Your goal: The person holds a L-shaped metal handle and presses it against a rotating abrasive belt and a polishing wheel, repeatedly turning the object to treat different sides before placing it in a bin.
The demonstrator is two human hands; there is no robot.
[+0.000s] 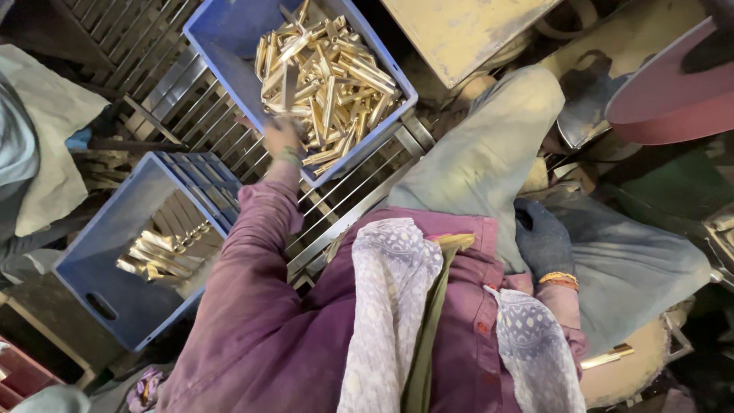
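Note:
My left hand [280, 138] reaches out on a purple sleeve to the near edge of a blue plastic crate [222, 34] heaped with short brass pieces [336, 76]. Its fingers are closed on one flat brass piece [289, 86] that stands up from the pile; the hand is blurred. My right hand [541, 239] wears a dark glove with orange bangles at the wrist. It rests on my grey trouser leg [489, 145] and nothing shows in it.
A second blue crate [107, 252] at lower left holds a few brass pieces [160, 256]. Both crates sit on a metal grate [206, 115]. A red disc [673, 95] is at upper right, a yellowish plate [459, 30] at top, and grey cloth [42, 138] at left.

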